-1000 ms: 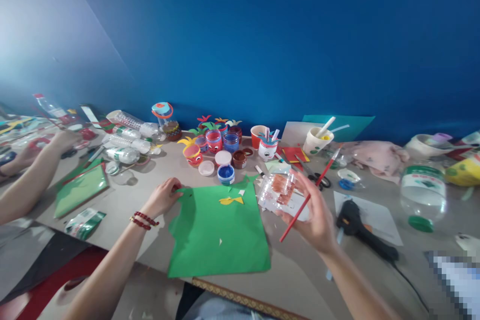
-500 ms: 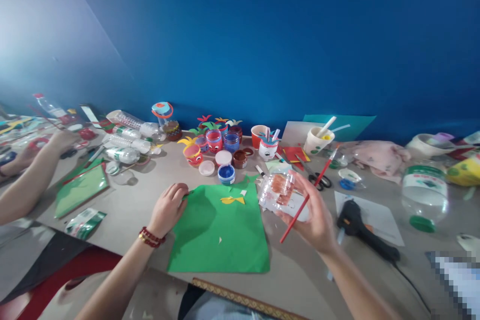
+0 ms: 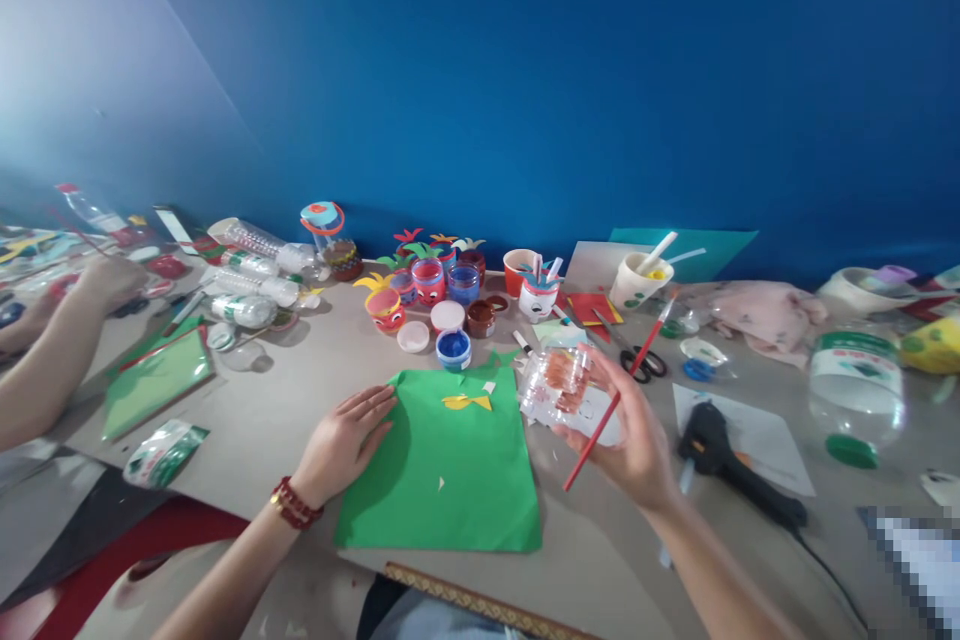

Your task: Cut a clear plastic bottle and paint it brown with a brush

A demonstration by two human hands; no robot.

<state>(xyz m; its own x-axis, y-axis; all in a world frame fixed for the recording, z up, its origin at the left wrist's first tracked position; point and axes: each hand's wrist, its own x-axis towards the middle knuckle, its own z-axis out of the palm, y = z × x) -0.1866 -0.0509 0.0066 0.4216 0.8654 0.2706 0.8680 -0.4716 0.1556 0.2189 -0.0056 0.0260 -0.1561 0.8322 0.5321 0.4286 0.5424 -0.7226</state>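
My right hand (image 3: 636, 445) grips a clear plastic bottle piece (image 3: 553, 382), partly coated with brown paint. A red paintbrush (image 3: 646, 344) is held in the same hand, slanting across the fingers with its bristles up. My left hand (image 3: 341, 442) lies flat, fingers stretched over the left edge of a green sheet (image 3: 450, 490). On that sheet are a yellow paper cutout (image 3: 466, 403) and small white scraps. Just behind it stand a jar of blue paint (image 3: 453, 348) and a jar of brown paint (image 3: 480, 318).
Painted face cups (image 3: 429, 282) stand near the wall. To the right lie scissors (image 3: 643, 363), a black glue gun (image 3: 712, 440) and a cut plastic bottle (image 3: 857, 390). Several plastic bottles (image 3: 247, 308) lie left, near another person's arm (image 3: 67, 350).
My left hand has slid slightly right and toward me, resting flatter on the green sheet's edge. My right hand still holds the bottle piece and brush in nearly the same place.
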